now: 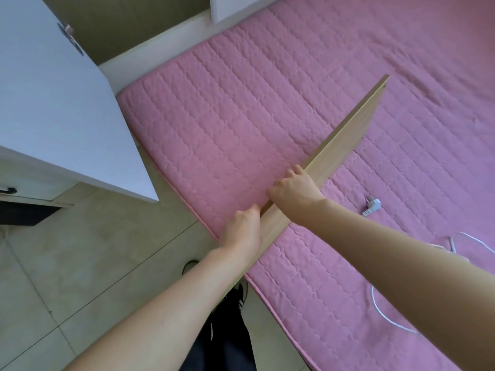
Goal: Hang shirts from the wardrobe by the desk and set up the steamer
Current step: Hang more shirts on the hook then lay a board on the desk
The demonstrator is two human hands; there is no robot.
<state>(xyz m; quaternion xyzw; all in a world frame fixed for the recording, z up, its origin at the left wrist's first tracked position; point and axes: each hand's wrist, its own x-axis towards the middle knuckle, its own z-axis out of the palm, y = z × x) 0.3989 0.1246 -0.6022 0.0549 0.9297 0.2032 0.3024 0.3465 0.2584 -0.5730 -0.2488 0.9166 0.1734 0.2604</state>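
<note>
Both hands, left [242, 228] and right [293, 187], curl tight around a long wooden board [345, 140] held edge-up over the pink bed [227, 103], probably to steady its length

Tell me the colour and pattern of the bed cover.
Pink, quilted in wavy stitched rows; the bed cover shows in the head view.

A long light-wood board [345, 140] stands on edge, slanting across the pink quilted mattress [241, 103], its near end overhanging the mattress edge.

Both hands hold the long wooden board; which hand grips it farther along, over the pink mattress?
The right hand. It grips the light wooden board farther up; the left hand holds nearer the mattress's edge.
</note>
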